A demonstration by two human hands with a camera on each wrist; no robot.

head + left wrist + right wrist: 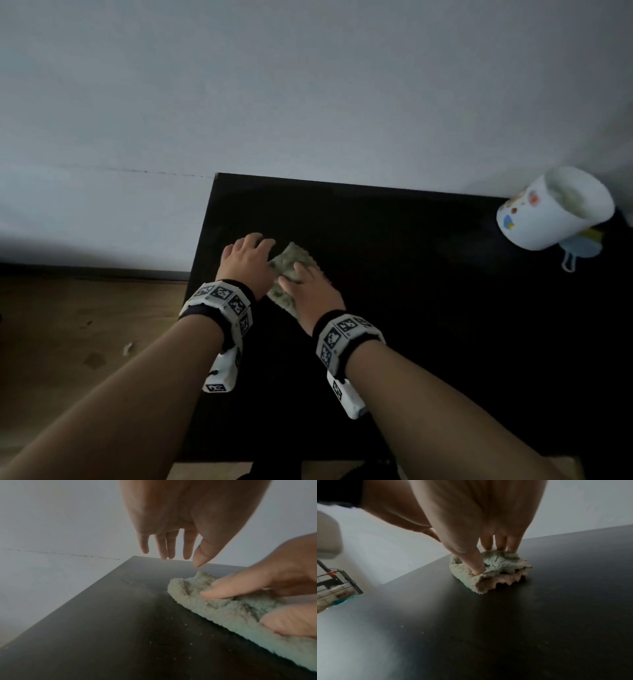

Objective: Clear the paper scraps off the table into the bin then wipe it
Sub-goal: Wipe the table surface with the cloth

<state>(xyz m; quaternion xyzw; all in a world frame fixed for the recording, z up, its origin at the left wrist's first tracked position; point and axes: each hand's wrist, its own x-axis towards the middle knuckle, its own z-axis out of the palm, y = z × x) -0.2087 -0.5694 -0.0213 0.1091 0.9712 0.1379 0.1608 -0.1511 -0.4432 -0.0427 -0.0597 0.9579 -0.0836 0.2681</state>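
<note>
Cloth (287, 274) partly under right hand (313, 291)

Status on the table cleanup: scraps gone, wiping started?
Scraps look done: no paper pieces show on the black table, only tiny specks in the wrist views; the white bin stands at its far right corner. In hand: the right hand presses the green cloth onto the tabletop, the left hand open beside it. Left: wiping the remaining surface. One scrap lies on the floor.

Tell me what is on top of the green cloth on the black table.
The right hand presses its fingers onto the green cloth. The black table lies beneath; anything under the cloth is covered.
</note>
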